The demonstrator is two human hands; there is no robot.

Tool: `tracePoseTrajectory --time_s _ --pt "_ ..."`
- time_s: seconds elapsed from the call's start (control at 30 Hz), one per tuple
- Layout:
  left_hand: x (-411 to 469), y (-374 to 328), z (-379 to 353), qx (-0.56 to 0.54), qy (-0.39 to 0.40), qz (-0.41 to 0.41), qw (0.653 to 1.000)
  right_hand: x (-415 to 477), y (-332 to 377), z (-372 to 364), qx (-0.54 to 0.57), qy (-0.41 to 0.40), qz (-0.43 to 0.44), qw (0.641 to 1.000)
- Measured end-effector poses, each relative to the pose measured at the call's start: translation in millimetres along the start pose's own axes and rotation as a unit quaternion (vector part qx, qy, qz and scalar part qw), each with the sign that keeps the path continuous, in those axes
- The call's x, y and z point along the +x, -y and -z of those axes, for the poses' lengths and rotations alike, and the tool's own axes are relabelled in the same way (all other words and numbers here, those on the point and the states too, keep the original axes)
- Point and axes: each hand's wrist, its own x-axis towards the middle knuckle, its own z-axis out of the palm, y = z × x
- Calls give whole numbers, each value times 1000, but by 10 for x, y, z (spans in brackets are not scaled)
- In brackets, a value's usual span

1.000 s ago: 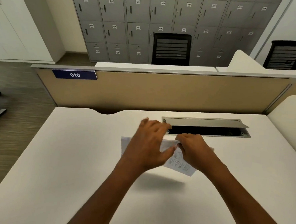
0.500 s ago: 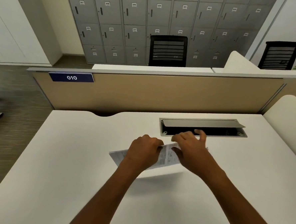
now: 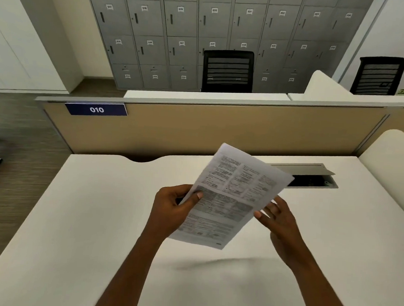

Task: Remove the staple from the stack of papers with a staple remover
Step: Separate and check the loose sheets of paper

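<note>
A stack of printed papers (image 3: 231, 195) is held up off the white desk (image 3: 97, 217), tilted with its printed face toward me. My left hand (image 3: 171, 210) grips its left edge, thumb on the front and fingers behind. My right hand (image 3: 277, 219) is at the right edge, thumb tip on the front and fingers behind the sheet. I cannot make out a staple on the papers. No staple remover is in view.
An open cable tray (image 3: 313, 178) with a raised metal flap sits at the back of the desk, partly hidden by the papers. A tan partition (image 3: 221, 128) with a blue "010" label (image 3: 96, 109) closes the far side. A cream divider (image 3: 392, 164) stands on the right.
The papers were low over the desk with both hands on top. Now they are lifted and turned upright, face toward me, a hand at each side edge.
</note>
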Motion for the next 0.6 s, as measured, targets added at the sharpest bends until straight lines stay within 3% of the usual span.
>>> tracePoseTrajectory --time_s 0.23,0.6 --pt "-204 177 -45 -155 -44 50 986 87 133 -227 2 -8 58 998" --pt "-304 482 -158 -210 -94 76 970 67 1 -410 -57 -45 94 993"
